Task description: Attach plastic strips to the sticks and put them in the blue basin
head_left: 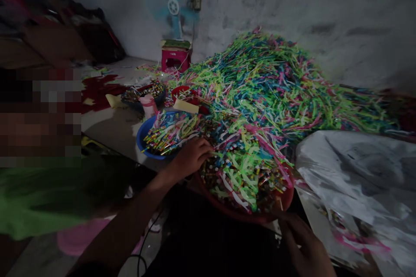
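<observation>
A wide red basin [211,205] stands before me, heaped with green, white and pink ribbon-like strips and many small beads or short coloured pieces. My left hand [192,156] is at its upper left rim, palm down. Its fingers are curled together at the edge of the heap, and their tips are partly hidden. Low at the basin's right edge is my right hand [303,242], dark in shadow, with its fingers bent toward the rim. A small pale piece [277,229] shows by its fingertips; I cannot make out what it is.
Beyond the left hand sits a blue basin [140,140] of striped pieces and strips. A large pile of coloured strips [260,82] rises against the wall. White plastic sheeting [354,169] lies right. A fan [173,6] stands on a pink stool [175,58]. A person in green [42,201] is left.
</observation>
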